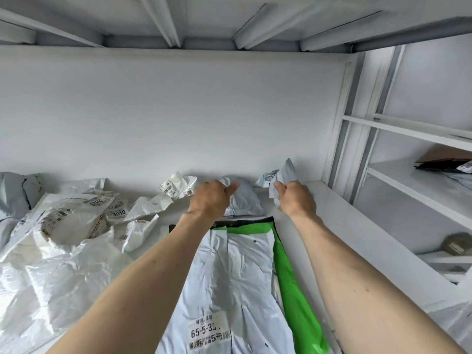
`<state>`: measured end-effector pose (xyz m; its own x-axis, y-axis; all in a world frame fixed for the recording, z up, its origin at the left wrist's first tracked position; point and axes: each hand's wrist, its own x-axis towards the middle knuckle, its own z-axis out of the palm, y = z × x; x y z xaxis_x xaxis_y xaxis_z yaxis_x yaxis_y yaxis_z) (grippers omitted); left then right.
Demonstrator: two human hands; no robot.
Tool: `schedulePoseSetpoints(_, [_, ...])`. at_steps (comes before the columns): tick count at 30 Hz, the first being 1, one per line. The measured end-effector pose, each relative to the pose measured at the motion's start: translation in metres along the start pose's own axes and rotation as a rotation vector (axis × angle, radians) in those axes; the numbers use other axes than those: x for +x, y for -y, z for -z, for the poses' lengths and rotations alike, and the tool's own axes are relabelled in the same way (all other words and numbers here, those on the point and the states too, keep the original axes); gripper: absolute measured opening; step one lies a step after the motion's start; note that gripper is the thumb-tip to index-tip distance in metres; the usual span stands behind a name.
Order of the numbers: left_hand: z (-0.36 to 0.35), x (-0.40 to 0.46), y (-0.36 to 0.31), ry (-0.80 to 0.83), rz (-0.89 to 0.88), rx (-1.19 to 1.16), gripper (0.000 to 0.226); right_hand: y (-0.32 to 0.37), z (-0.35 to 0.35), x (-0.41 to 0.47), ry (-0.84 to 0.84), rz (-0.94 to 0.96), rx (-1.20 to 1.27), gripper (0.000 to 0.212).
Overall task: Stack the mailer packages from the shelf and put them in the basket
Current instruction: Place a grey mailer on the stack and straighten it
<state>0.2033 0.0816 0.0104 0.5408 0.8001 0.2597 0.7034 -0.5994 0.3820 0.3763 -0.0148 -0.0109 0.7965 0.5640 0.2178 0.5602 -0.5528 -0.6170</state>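
Note:
Both arms reach to the back of a white shelf (339, 226). My left hand (210, 200) grips one end of a small grey mailer (244, 198) lying against the back wall. My right hand (296, 199) pinches the mailer's other crumpled end (286, 173), which sticks up. Beneath my forearms a pale blue mailer (229, 277) with a printed label lies flat on a green mailer (293, 290). Crumpled white mailers (66, 226) with barcode labels are heaped at the left. No basket is in view.
A white wall (166, 111) closes the back of the shelf and a ribbed shelf underside (204, 19) hangs overhead. A neighbouring rack (408, 129) at the right holds a brown parcel (444, 157) and a round grey object (458, 244).

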Motion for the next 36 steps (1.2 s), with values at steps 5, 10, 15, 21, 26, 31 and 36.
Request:
schedulePoseSetpoints(5, [-0.023, 0.026, 0.004, 0.058, 0.078, 0.014, 0.074, -0.019, -0.027, 0.025, 0.065, 0.255, -0.565, 0.027])
schedulePoseSetpoints(10, [-0.041, 0.042, 0.02, 0.232, 0.093, -0.094, 0.084, -0.036, -0.051, 0.037, 0.3, 0.233, -0.728, 0.047])
schedulePoseSetpoints(15, [-0.041, 0.039, 0.031, 0.198, 0.123, -0.178, 0.064, -0.035, -0.044, 0.032, 0.153, 0.206, -0.594, 0.053])
schedulePoseSetpoints(21, [-0.006, 0.025, 0.015, 0.125, 0.097, -0.206, 0.024, -0.007, 0.012, 0.019, -0.047, 0.297, -0.379, 0.061])
schedulePoseSetpoints(26, [0.034, 0.007, -0.007, 0.015, 0.07, -0.289, 0.037, 0.03, 0.056, -0.002, -0.185, 0.423, -0.145, 0.055])
schedulePoseSetpoints(31, [0.088, -0.017, -0.02, -0.167, 0.045, -0.408, 0.046, 0.056, 0.082, -0.032, -0.396, 0.544, 0.125, 0.034])
schedulePoseSetpoints(36, [0.117, -0.042, -0.015, -0.31, -0.051, -0.362, 0.049, 0.071, 0.099, -0.064, -0.421, 0.663, 0.265, 0.027])
